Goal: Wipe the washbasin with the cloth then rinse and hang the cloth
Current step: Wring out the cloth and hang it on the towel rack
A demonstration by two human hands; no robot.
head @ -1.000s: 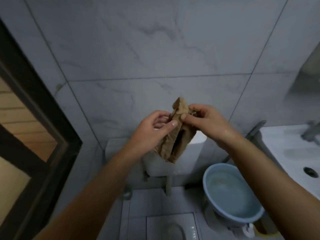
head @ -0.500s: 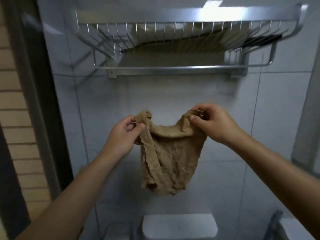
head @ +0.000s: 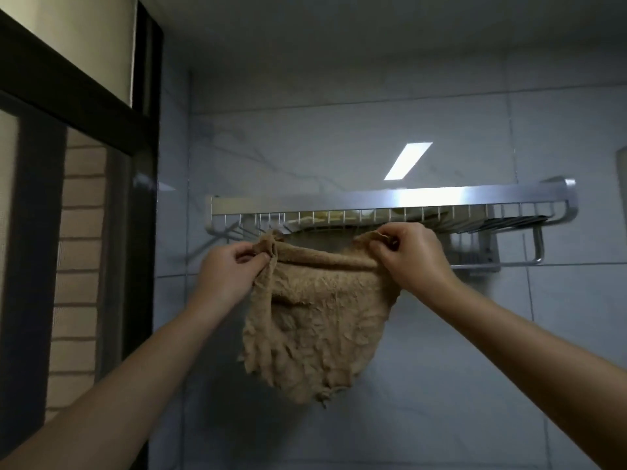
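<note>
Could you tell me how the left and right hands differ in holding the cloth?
The left hand sits slightly lower, below the metal rack; the right hand overlaps its wires in this view. The cloth bunches into a hanging fold at the left hand, but runs flatter from the right hand. Both pinch a top corner.

Home bathroom: tiled wall [head: 339, 130], metal towel rack [head: 441, 195].

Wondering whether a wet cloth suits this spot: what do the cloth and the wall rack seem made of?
Cloth: looks like tan terry-type fabric, matte, nubbly and limp. Rack: probably aluminium or steel, brushed silver; its front rail shows a bright glare.
</note>
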